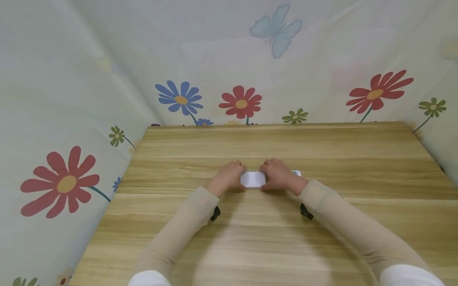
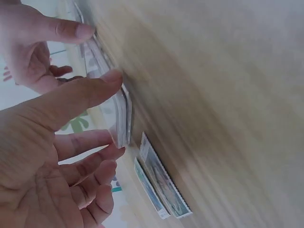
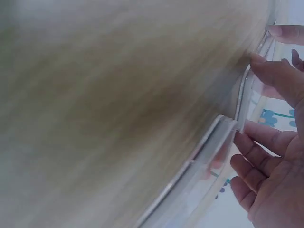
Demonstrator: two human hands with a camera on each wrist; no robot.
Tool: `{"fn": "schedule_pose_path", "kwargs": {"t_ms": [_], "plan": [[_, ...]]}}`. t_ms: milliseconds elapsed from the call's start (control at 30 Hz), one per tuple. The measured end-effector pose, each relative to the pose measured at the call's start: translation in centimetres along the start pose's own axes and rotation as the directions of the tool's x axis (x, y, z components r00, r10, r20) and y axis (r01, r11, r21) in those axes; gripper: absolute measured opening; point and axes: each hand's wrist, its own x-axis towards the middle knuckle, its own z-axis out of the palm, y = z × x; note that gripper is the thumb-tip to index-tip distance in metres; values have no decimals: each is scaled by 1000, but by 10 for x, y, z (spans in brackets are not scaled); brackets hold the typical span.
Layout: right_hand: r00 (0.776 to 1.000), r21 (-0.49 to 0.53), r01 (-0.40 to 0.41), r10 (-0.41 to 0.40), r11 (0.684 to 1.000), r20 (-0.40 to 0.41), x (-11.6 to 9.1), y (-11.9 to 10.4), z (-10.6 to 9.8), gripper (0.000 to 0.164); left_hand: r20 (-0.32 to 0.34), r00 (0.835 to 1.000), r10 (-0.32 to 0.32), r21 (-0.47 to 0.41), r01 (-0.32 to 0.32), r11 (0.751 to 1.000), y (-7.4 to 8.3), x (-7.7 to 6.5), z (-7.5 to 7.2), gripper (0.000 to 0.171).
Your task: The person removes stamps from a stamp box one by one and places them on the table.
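Note:
Both hands hold a small flat clear plastic case (image 1: pixel 253 180), whitish from above, on the table. My left hand (image 1: pixel 227 176) grips its left end, thumb (image 2: pixel 111 78) on the near edge and fingers behind. The right hand (image 1: pixel 278 175) grips the other end the same way, its thumb (image 3: pixel 261 64) on the near edge. Close to the left hand, two stamp-like pictures with toothed edges, a larger one (image 2: pixel 164 178) and a narrower one (image 2: pixel 149 187), are seen in the left wrist view. Beside the right hand lies a second clear case (image 3: pixel 190 173), mostly hidden in the head view.
The wooden table (image 1: pixel 250 238) reaches to a pale cloth wall (image 1: pixel 214 47) printed with flowers and a butterfly. A corner of a white, blue-marked thing (image 1: pixel 296 173) shows behind the right wrist. Black straps (image 1: pixel 306 211) hang under the forearms.

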Motion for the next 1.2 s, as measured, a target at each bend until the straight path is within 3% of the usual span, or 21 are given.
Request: {"fn": "schedule_pose_path", "kwargs": {"t_ms": [167,367,500,800,1200], "plan": [[997,27,31,-29,999,-71,-11,13,4,65,-18,999,30,10,-30,999,3,2,2,64],[990,22,41,-38,999,-139,-24,27,-8,76,-56,996,73,11,-73,997,14,7,-7,78],[991,13,2,-1,1000,-131,-35,37,-14,75,-65,990,123,35,-120,992,28,14,-10,76],[993,1,-21,20,1000,-120,-59,57,-17,71,-47,986,160,56,-157,986,59,29,1,78],[996,36,-25,28,999,-85,-67,75,-13,64,-33,976,214,14,-214,977,67,54,21,81]]}}
